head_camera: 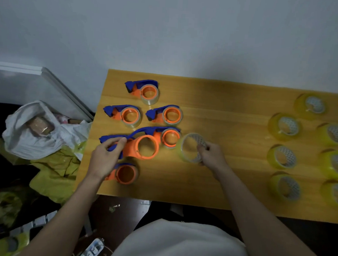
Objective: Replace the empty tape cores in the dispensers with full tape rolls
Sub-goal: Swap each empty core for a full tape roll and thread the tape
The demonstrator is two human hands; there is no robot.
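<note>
Left hand [104, 160] grips dispenser [142, 147] by blue handle, hub bare. Right hand [211, 155] pinches full roll [189, 148] at rim, just beside hub. Roll judged stiff, light, slick-faced; hold by core edge.

Six dispensers [143, 115] sat on the left part of the table [220, 184], seven tape rolls [284, 126] in two columns at the right edge. Centre frame, one roll [190, 148] lay beside a dispenser [144, 146]. A bag [36, 129] lay left of the table.
</note>
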